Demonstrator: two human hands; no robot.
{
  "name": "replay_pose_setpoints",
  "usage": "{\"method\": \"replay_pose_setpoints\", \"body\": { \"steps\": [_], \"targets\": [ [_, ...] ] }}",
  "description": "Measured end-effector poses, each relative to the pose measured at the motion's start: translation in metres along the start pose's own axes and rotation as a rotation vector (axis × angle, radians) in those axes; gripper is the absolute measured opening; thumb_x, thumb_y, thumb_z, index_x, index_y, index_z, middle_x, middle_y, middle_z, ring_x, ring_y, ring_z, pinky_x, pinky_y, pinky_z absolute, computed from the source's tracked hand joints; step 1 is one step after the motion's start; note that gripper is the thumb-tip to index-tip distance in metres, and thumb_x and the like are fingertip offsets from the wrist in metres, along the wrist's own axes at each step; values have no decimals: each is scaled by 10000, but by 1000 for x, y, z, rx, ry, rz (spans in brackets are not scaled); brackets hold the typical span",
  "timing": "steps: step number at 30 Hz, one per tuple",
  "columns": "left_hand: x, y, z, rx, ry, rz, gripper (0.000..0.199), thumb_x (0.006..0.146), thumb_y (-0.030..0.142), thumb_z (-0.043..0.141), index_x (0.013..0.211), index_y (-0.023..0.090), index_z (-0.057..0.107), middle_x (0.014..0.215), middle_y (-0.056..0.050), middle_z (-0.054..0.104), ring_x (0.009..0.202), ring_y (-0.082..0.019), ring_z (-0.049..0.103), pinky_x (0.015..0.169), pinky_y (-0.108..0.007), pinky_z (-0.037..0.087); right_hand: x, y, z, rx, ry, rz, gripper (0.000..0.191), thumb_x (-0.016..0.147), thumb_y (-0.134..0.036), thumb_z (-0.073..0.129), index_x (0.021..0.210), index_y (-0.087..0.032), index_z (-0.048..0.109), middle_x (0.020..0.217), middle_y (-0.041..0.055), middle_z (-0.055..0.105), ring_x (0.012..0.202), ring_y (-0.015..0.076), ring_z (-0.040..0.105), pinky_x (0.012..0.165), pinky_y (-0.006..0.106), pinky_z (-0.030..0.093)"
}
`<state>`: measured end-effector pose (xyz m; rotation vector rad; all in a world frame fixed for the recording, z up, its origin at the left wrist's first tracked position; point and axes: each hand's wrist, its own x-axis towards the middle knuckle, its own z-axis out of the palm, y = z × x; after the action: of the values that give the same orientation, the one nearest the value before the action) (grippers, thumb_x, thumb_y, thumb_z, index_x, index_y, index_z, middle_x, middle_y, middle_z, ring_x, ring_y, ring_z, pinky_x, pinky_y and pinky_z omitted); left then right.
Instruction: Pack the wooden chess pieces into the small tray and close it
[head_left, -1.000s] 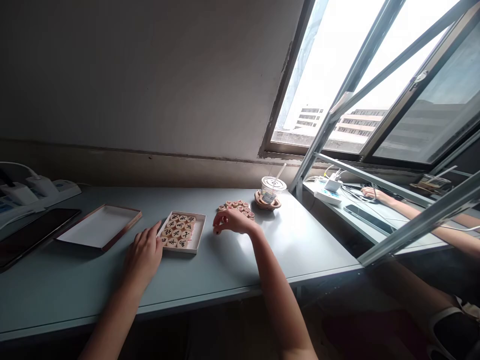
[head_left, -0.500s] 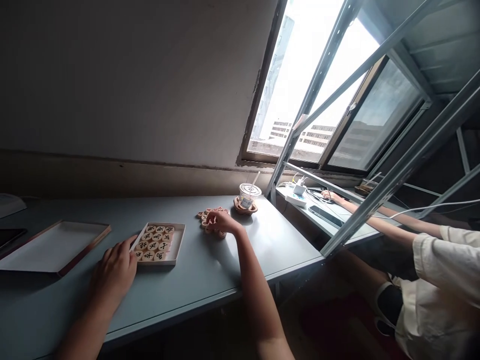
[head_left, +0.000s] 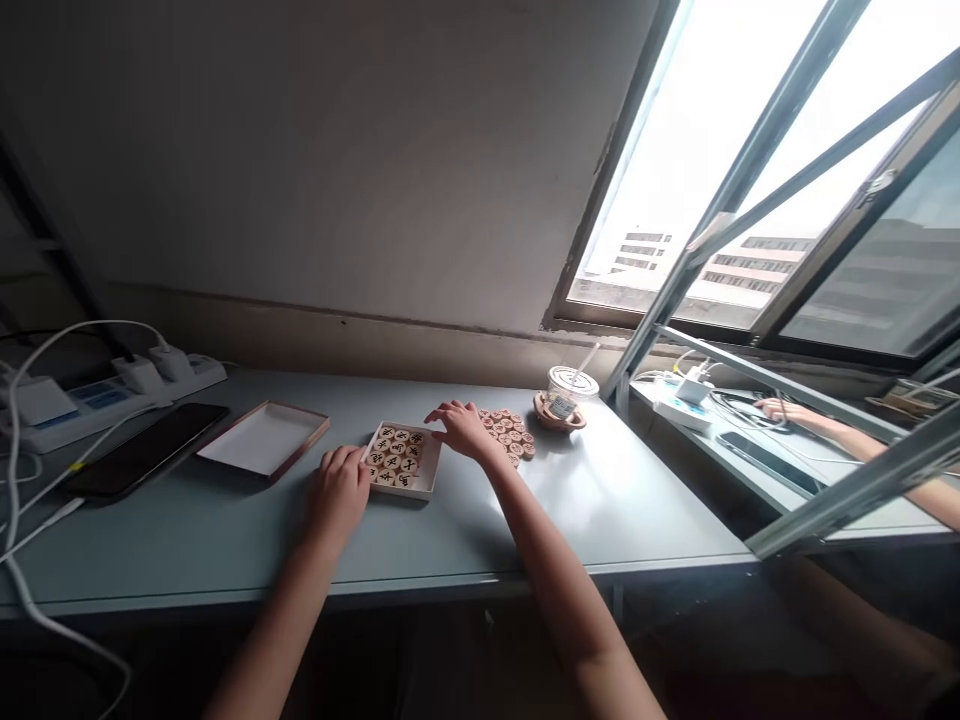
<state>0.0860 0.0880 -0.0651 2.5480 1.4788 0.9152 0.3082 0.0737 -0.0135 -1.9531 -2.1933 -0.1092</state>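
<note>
A shallow open box [head_left: 427,470] holds rows of round wooden Chinese chess pieces [head_left: 394,455] with dark characters; a strip along its right side is bare. My left hand [head_left: 341,490] grips the box's left wall. Over the box's upper right corner is my right hand [head_left: 461,430], its thumb and fingers apart and no piece visible between them. Just right of that hand, a cluster of Chinese chess pieces [head_left: 511,432] with reddish characters lies on the grey-blue table [head_left: 585,510], partly hidden by my wrist.
The box lid [head_left: 262,440] lies left of the box. Farther left are a phone [head_left: 142,450], a power strip [head_left: 210,372] and white cables. A lidded cup [head_left: 562,400] sits in a brown dish near the back right. Beyond the metal frame [head_left: 630,370], another person's hand [head_left: 780,410] rests by cables.
My right hand has moved left from the loose pieces to the box's upper right corner, uncovering most of the cluster. My left hand stays at the box. The view has swung left.
</note>
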Motion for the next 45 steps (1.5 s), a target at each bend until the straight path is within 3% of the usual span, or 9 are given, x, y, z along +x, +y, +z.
{"method": "replay_pose_setpoints", "body": {
  "steps": [4,8,18,25,30,33,36,40,45],
  "targets": [
    [-1,2,-3,9,-1,0,324,850,189,349,1040,131,605,1020,-103,621,955,-246,524,809,-349,438,-1,-10,8,-8,66,-39,237,840,-249,569,1071,-237,618,1136,75,560,1024,216,466,840,346,301],
    [-2,4,-6,16,-10,-14,284,842,185,366,998,143,600,1008,-103,619,951,-249,525,785,-351,437,-5,-15,9,0,138,-103,401,812,-206,598,1202,-273,535,1222,75,490,1075,223,426,868,355,280],
    [-3,4,-6,40,-13,-17,296,845,196,362,1019,145,596,1020,-96,617,941,-247,522,761,-347,428,-5,-9,13,78,84,-102,223,802,-350,626,1007,-268,655,1145,59,529,1048,221,403,833,337,274],
    [-4,5,-8,37,-38,-35,314,856,214,351,1039,148,597,1052,-99,609,963,-253,514,740,-345,426,-10,15,8,181,177,162,271,839,-483,515,967,-276,635,1132,47,517,1045,223,401,827,354,293],
    [-4,5,-8,46,-36,-42,322,855,207,354,1053,145,600,1060,-104,607,975,-254,513,764,-348,425,-12,29,18,22,165,372,203,827,-351,538,957,-222,627,1125,103,502,1066,270,376,865,422,283],
    [-4,5,-7,48,-26,-43,329,855,201,353,1065,138,599,1059,-108,609,964,-254,518,770,-353,427,-11,25,16,75,203,422,227,819,-274,527,1031,-233,594,1166,108,489,1077,279,377,853,423,295],
    [-4,4,-6,38,-24,-31,326,854,195,355,1062,136,599,1052,-108,610,963,-254,521,786,-356,428,-11,9,9,183,220,245,288,824,-249,532,1110,-272,556,1196,75,500,1096,252,394,844,383,306],
    [-4,4,-7,31,-20,-25,317,852,192,361,1056,138,598,1045,-103,612,967,-251,524,799,-354,429,-12,-16,4,256,18,-144,235,826,-287,569,1057,-297,609,1114,34,579,1030,201,472,833,326,302],
    [-4,5,-8,38,-26,-35,323,854,191,359,1068,139,594,1054,-103,609,979,-251,523,803,-352,432,-13,-22,7,340,-121,-165,295,827,-150,510,1051,-297,633,993,3,647,886,150,550,812,290,305]
  ]
}}
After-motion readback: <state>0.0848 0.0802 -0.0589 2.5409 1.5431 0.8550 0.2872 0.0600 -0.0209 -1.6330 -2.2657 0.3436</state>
